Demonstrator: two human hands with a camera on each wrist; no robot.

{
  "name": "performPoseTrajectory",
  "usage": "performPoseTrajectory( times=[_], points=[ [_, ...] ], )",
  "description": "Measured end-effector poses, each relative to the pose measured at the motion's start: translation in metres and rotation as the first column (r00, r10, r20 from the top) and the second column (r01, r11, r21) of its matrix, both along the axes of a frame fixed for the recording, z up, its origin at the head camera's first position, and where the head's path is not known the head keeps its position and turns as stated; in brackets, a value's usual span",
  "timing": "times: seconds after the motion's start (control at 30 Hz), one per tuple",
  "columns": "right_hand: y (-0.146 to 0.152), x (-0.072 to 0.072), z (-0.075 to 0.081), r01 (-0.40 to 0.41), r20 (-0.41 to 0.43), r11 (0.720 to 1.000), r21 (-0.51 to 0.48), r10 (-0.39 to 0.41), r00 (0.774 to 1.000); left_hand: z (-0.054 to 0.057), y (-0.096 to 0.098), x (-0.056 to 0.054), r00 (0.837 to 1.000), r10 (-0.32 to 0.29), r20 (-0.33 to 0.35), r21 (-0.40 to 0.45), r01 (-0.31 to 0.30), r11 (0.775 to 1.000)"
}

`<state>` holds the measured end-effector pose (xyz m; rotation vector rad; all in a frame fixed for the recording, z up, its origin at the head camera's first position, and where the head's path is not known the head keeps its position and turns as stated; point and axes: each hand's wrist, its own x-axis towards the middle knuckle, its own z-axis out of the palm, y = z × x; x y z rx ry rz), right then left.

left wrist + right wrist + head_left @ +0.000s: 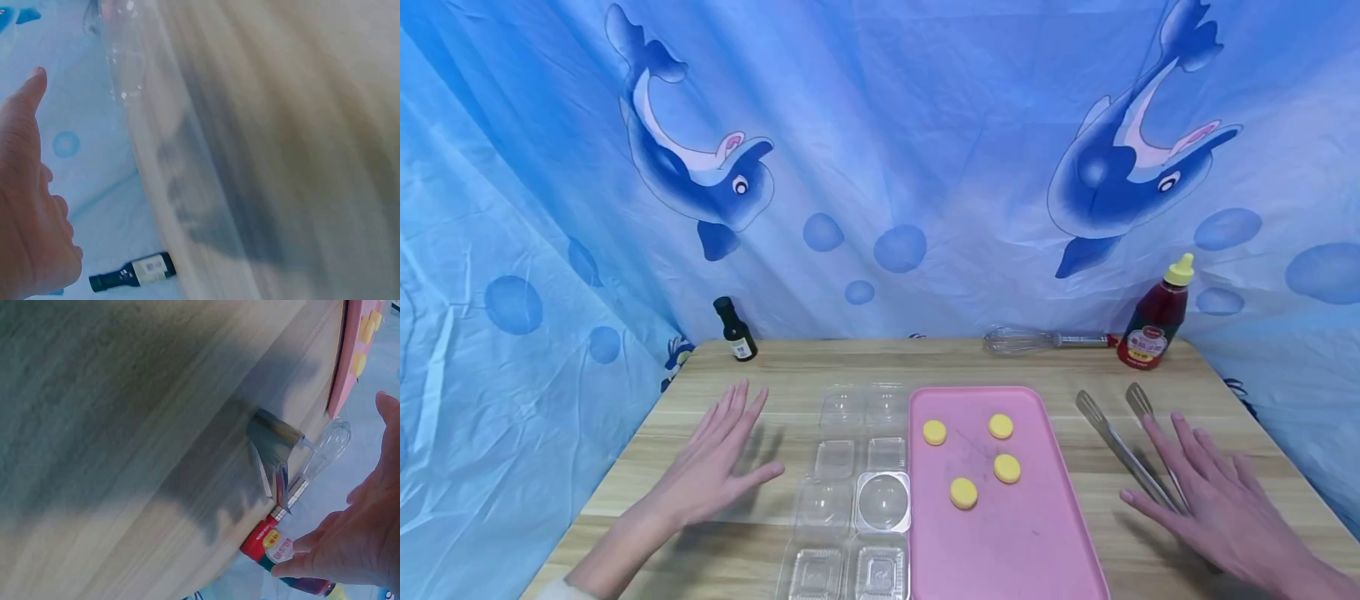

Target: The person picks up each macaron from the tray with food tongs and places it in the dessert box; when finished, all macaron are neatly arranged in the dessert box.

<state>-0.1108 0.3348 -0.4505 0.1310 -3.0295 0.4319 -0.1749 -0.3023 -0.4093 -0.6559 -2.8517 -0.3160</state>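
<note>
My left hand (715, 462) hovers over the left part of the table, fingers spread and holding nothing; its shadow falls on the wood. Over the right side my right hand (1221, 504) is also spread, just above metal tongs (1123, 454) whose handle end it partly hides. I cannot tell whether it touches them. Between the hands lies a pink tray (1000, 550) with several yellow round pieces (964, 493) on it. Clear plastic containers (835, 458) stand in rows along the tray's left edge, nearest to my left hand.
A small dark bottle (739, 333) stands at the back left corner. At the back right are a red sauce bottle (1152, 325) with a yellow cap and a whisk (1037, 340) lying along the edge. Behind the table (865, 358) hangs a blue dolphin-print curtain (910, 150).
</note>
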Motion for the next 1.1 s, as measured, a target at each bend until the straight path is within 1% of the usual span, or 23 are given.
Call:
performPoseTrajectory(
  times=[0.23,0.3,0.37,0.47,0.53,0.6,0.67,0.73,0.83,0.93,1.1],
  points=[
    [0.000,-0.010,0.001,0.047,0.055,0.995,-0.089,-0.043,0.998,0.006,0.022,-0.020,0.998,-0.038,0.058,0.109,0.031,0.994],
    [0.000,-0.013,0.001,0.064,0.074,0.990,-0.126,-0.055,0.996,0.008,0.029,-0.027,0.996,-0.052,0.071,0.132,0.042,0.990],
    [0.002,-0.015,0.000,0.065,0.083,0.983,-0.175,-0.051,0.995,0.009,0.036,-0.033,0.994,-0.064,0.089,0.162,0.049,0.986],
    [0.003,-0.018,-0.002,0.060,0.089,0.967,-0.246,-0.039,0.995,0.009,0.044,-0.040,0.988,-0.087,0.124,0.224,0.058,0.973],
    [0.004,-0.019,-0.003,0.062,0.092,0.953,-0.296,-0.037,0.995,0.009,0.050,-0.044,0.983,-0.105,0.153,0.276,0.060,0.959],
    [0.003,-0.021,-0.004,0.086,0.102,0.939,-0.333,-0.055,0.993,0.007,0.055,-0.047,0.977,-0.123,0.172,0.320,0.063,0.945],
    [0.003,-0.022,-0.004,0.135,0.134,0.924,-0.359,-0.092,0.987,0.005,0.060,-0.051,0.973,-0.146,0.181,0.358,0.073,0.931],
    [0.002,-0.023,-0.002,0.191,0.177,0.910,-0.368,-0.133,0.975,0.001,0.065,-0.053,0.967,-0.167,0.191,0.387,0.083,0.919],
    [0.002,-0.024,0.001,0.262,0.241,0.897,-0.355,-0.183,0.953,-0.003,0.073,-0.055,0.959,-0.198,0.205,0.418,0.097,0.903],
    [0.003,-0.025,0.001,0.295,0.281,0.887,-0.354,-0.200,0.939,-0.006,0.081,-0.056,0.950,-0.222,0.220,0.429,0.110,0.897],
    [0.003,-0.026,-0.002,0.311,0.270,0.874,-0.373,-0.218,0.938,-0.014,0.094,-0.058,0.941,-0.263,0.214,0.412,0.157,0.897]
  ],
)
